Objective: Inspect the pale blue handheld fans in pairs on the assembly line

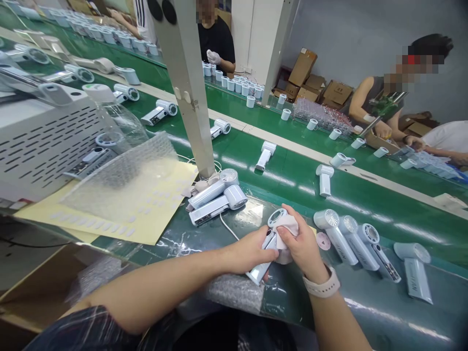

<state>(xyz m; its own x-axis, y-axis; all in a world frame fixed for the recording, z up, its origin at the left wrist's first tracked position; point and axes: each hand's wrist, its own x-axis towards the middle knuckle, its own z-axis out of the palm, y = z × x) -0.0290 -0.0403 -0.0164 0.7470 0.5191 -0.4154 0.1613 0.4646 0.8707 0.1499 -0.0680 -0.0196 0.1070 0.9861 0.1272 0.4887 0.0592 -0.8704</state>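
A small white handheld fan [260, 270] is gripped by its handle in my left hand [248, 251], low in the middle of the view. My right hand [302, 246] presses a pale pink cloth [287, 225] against the fan's round head. Both hands are closed. Two more white fans [215, 195] lie just beyond on the green bench top [369, 292]. A row of three fans [353, 239] rests to the right of my right hand, and another fan [415, 270] lies further right.
A yellow sheet of small stickers [146, 214] and bubble wrap [120, 180] lie at left beside a perforated white machine [40, 146]. A white post [190, 92] rises ahead. Fans ride the green conveyor [292, 170]. Other people work across the line, with cardboard boxes [307, 78] behind.
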